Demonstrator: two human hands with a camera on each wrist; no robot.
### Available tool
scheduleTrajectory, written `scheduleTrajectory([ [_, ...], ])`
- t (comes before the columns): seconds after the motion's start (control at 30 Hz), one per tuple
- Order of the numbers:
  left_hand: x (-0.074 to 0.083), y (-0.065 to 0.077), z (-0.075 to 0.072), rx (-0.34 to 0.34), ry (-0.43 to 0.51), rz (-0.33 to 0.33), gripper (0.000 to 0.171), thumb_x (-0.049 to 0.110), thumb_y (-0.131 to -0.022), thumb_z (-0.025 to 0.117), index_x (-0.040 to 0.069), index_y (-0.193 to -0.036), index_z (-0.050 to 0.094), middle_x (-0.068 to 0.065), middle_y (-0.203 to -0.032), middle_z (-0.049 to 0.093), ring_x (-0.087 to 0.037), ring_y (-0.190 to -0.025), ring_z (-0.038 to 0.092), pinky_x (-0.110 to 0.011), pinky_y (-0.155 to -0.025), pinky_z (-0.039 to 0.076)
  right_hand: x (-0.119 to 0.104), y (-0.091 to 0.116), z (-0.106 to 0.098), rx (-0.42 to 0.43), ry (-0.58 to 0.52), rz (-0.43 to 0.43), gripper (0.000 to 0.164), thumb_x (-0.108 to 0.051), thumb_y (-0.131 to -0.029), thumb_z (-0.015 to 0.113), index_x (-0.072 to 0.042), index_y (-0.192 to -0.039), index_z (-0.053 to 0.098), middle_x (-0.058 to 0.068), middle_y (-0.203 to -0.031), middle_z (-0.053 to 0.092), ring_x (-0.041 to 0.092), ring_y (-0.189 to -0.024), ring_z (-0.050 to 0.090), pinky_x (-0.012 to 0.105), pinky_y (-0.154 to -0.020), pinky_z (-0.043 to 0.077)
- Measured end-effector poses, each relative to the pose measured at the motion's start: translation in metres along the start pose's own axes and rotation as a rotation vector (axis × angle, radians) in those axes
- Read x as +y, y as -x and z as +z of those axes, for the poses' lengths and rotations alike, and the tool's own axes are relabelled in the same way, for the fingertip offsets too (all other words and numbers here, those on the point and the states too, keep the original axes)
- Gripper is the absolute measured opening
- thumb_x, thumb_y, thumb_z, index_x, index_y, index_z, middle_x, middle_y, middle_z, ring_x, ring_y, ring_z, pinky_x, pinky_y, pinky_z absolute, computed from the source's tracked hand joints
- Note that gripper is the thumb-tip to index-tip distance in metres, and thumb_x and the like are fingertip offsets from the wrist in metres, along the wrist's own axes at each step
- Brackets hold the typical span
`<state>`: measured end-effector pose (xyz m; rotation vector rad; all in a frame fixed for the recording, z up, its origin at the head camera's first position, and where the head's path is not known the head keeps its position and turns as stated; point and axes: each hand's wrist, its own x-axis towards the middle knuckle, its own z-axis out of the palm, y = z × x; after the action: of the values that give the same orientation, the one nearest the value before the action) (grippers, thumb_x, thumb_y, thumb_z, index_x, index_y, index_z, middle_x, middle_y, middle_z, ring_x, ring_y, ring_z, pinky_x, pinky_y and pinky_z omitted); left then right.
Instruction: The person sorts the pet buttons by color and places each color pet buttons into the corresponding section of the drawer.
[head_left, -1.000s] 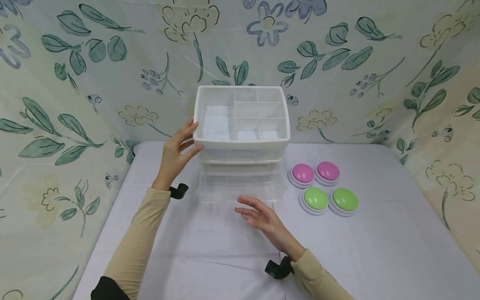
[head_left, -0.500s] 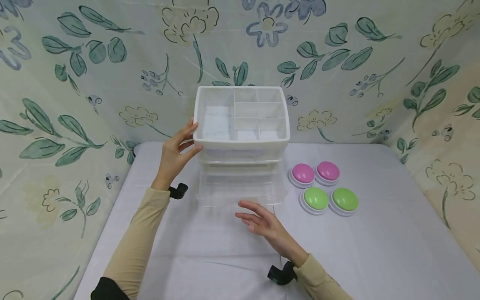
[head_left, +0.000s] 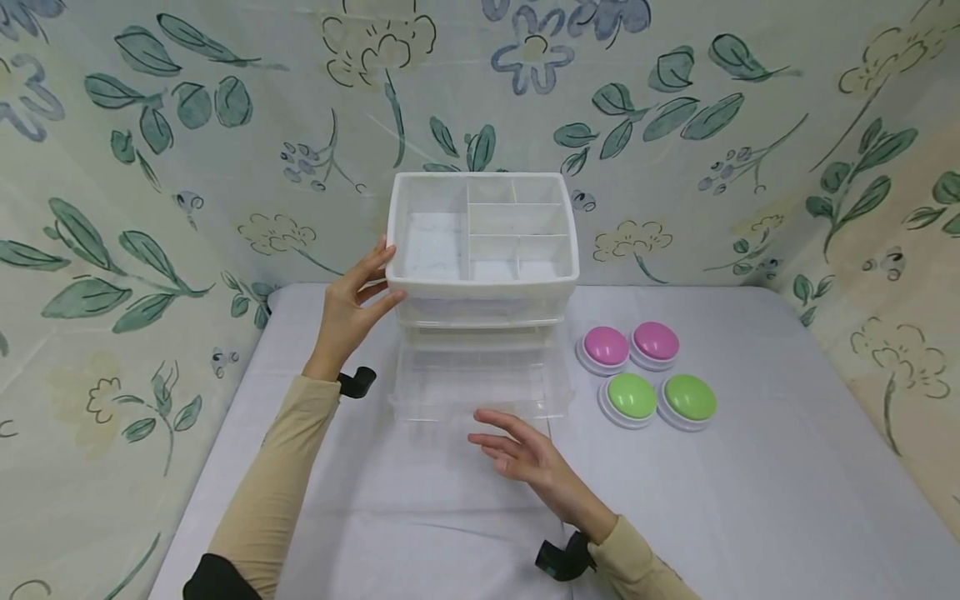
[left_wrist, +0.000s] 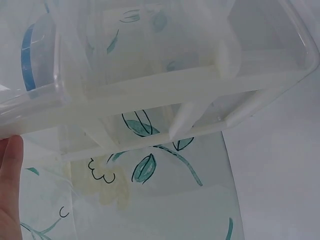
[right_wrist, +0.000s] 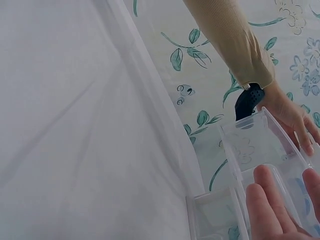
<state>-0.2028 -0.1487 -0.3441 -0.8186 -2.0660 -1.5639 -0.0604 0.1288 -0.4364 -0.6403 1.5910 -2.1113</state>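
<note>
A white drawer organizer [head_left: 483, 287] with a divided top tray stands at the back of the table. Its clear lower drawer [head_left: 450, 387] is slid out toward me. My left hand [head_left: 352, 304] holds the organizer's left front corner, thumb on the front and fingers along the side. One finger [left_wrist: 10, 180] of it shows at the edge of the left wrist view. My right hand [head_left: 528, 458] is at the drawer's front edge, fingers extended and fingertips overlapping that edge. Seen from the right wrist, these fingers [right_wrist: 265, 200] lie against the clear plastic.
Right of the organizer sit two pink push lights [head_left: 606, 347] and two green ones [head_left: 632, 397], round with white bases. A white cloth [head_left: 787, 467] covers the table. Floral fabric [head_left: 675, 167] hangs behind and at the sides.
The clear lower drawer has come a little farther out toward me, and my right hand has moved back with it. My left hand keeps its place on the organizer.
</note>
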Motion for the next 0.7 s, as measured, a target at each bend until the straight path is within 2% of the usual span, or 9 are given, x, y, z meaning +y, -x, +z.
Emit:
scheduleTrajectory([
  [0.3, -0.0016, 0.0017, 0.0005, 0.006, 0.022, -0.016, 0.058, -0.015, -0.080, 0.068, -0.009, -0.134, 0.048, -0.017, -0.146, 0.038, -0.040, -0.105, 0.057, -0.035, -0.094, 0.053, 0.0015, 0.0015, 0.0015, -0.006, -0.002, -0.011, 0.055, -0.003, -0.096, 0.053, 0.001, -0.147, 0.031, 0.015, -0.152, 0.027, 0.035, -0.133, 0.038, 0.035, -0.112, 0.033],
  [0.53, -0.0032, 0.0013, 0.0008, 0.002, 0.029, -0.009, 0.058, -0.016, -0.080, 0.068, -0.010, -0.134, 0.047, -0.019, -0.146, 0.037, -0.040, -0.104, 0.057, -0.035, -0.094, 0.053, 0.0038, 0.0017, 0.0008, 0.006, 0.007, -0.019, 0.056, -0.002, -0.096, 0.052, 0.003, -0.147, 0.029, 0.023, -0.152, 0.022, 0.036, -0.132, 0.038, 0.035, -0.112, 0.034],
  [0.7, -0.0034, 0.0017, 0.0011, 0.008, 0.024, -0.015, 0.058, -0.013, -0.081, 0.068, -0.009, -0.134, 0.048, -0.015, -0.147, 0.038, -0.040, -0.105, 0.057, -0.035, -0.094, 0.052, 0.0088, 0.0034, 0.0000, 0.013, -0.002, 0.020, 0.056, -0.002, -0.096, 0.052, 0.001, -0.147, 0.030, 0.013, -0.152, 0.028, 0.033, -0.133, 0.038, 0.036, -0.112, 0.033],
])
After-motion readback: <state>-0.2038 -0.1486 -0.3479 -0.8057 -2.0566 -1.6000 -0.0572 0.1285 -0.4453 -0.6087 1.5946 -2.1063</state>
